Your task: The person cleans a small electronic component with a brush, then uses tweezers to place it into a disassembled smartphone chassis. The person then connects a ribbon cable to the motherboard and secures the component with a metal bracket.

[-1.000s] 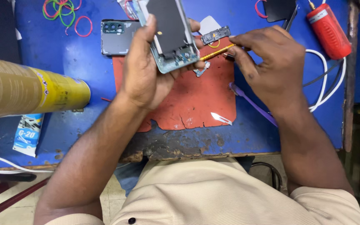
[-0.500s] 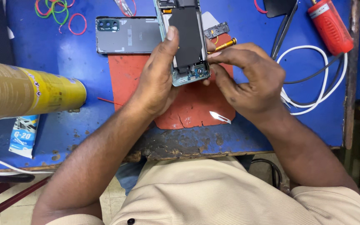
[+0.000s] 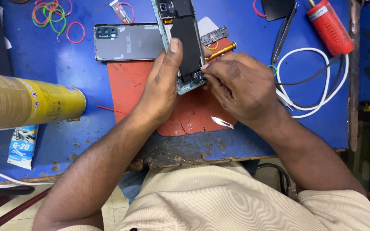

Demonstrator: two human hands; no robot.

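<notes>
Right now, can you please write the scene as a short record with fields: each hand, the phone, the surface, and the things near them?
left hand: left hand holds the opened phone, thumb on its dark inside
right hand: right hand has fingertips at the phone's lower end; what they pinch is hidden
phone: back removed, tilted above the red mat
back cover: grey back cover lies flat on the blue table
near: yellow-handled tool, white cable, red cylindrical tool, rubber bands, yellow can
</notes>
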